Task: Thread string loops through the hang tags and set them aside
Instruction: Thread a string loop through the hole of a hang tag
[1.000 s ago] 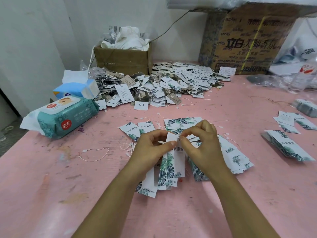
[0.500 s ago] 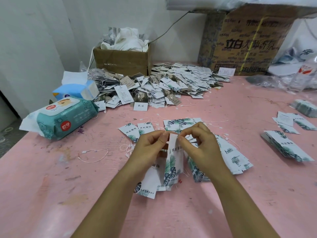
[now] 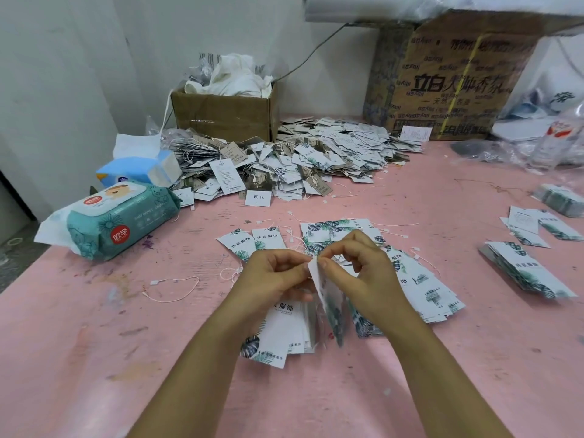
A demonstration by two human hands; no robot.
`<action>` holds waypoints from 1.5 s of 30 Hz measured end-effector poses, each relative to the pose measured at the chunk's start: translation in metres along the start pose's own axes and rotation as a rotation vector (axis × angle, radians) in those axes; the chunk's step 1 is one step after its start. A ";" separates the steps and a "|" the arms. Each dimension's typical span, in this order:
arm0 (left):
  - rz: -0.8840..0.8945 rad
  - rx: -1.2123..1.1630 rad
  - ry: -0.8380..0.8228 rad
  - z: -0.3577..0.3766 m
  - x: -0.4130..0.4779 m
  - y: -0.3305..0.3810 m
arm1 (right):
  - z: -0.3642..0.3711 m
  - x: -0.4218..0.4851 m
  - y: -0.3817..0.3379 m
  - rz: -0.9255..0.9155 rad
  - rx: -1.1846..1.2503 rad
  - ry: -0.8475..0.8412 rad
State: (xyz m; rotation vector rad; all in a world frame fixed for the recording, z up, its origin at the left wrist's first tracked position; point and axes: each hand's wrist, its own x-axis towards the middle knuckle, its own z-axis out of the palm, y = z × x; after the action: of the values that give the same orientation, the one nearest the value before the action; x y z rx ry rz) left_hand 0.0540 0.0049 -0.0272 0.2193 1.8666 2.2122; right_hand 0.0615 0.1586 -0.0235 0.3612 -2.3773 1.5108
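Note:
Over the pink table (image 3: 94, 358) my left hand (image 3: 271, 279) and my right hand (image 3: 363, 273) meet at the top of a white hang tag with green leaf print (image 3: 328, 301). The tag hangs edge-on between them, both hands pinching its upper end. Whether a string runs through its hole is too small to tell. Under my hands lie more leaf-print tags (image 3: 278, 339), some fanned out to the right (image 3: 429, 295). A loose string loop (image 3: 170, 289) lies on the table to the left.
A big heap of strung tags (image 3: 300, 162) lies at the back before a small cardboard box (image 3: 224, 115) and a large printed carton (image 3: 448, 83). Wet wipes (image 3: 110, 219) and a tissue pack (image 3: 139, 169) sit left. Further tag stacks (image 3: 524, 270) lie right.
The tag between my fingers has turned from facing me to edge-on, and my hands have closed together at its top end.

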 end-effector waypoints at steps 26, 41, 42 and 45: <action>0.046 0.156 0.010 0.005 -0.004 0.005 | 0.001 -0.001 0.006 -0.147 -0.126 -0.127; -0.017 -0.582 0.279 -0.013 0.006 0.014 | -0.004 0.003 0.016 0.068 -0.150 0.025; -0.018 -0.585 0.293 -0.013 0.007 0.013 | -0.005 0.004 0.017 0.077 -0.179 0.015; 0.002 -0.563 0.317 -0.011 0.009 0.011 | -0.007 0.004 0.020 0.067 -0.286 0.020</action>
State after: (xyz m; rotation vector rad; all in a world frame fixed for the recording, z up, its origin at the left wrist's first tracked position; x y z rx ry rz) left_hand 0.0416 -0.0051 -0.0184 -0.2426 1.2752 2.7871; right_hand 0.0510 0.1728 -0.0354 0.2008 -2.5651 1.1690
